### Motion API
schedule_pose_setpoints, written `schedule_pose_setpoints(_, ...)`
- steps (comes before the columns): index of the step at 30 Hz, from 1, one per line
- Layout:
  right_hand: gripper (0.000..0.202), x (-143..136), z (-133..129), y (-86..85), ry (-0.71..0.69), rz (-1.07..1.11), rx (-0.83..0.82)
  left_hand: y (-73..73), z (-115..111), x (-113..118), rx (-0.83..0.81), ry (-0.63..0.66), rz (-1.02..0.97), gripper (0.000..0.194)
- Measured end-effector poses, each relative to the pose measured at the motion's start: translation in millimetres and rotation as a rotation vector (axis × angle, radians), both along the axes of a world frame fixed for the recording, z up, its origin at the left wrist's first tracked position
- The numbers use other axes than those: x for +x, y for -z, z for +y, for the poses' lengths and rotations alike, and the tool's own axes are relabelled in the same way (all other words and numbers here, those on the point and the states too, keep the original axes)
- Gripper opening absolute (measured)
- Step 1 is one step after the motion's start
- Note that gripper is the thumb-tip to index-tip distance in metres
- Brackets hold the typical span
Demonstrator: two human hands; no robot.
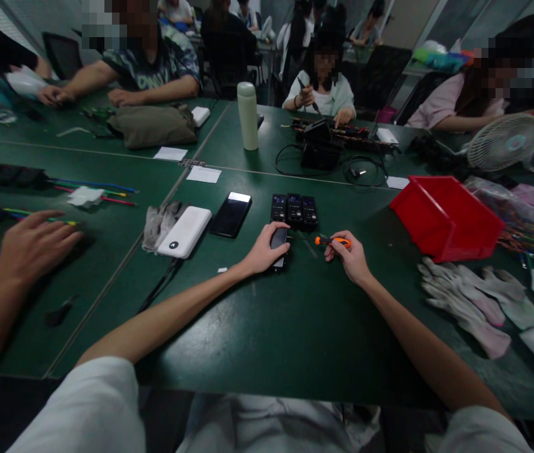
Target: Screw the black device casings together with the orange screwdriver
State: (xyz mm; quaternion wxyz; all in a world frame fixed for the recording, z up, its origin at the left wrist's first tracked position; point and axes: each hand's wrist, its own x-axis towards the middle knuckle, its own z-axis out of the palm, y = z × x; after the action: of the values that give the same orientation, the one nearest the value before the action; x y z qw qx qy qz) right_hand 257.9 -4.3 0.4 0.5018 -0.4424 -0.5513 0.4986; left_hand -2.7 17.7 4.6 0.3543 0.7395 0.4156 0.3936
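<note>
My left hand (267,248) is closed around a small black rectangular module (279,238) on the green table, thumb on its near side and fingers over its far end. My right hand (348,257) grips a screwdriver (333,241) with an orange and black handle, pointing left toward the module but apart from it. Directly beyond my left hand, several similar black modules (294,209) stand side by side in a row. A black smartphone (231,214) and a white power bank (185,232) with a dark cable lie to the left.
A red bin (446,218) stands at the right, with work gloves (465,302) in front of it. Farther back is a pale green bottle (248,116). A neighbour's hand (35,245) works with wires at the left. Other people sit across the table; a fan (506,142) stands far right.
</note>
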Motion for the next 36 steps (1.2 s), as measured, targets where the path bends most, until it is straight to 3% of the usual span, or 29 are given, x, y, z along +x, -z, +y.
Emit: schedule_pose_setpoints(36, 0.024, -0.7, 1.2, 3.0, 0.007, 0.0, 0.006, -1.2, 0.0, -0.4, 0.015, -0.009, 0.011, 0.041)
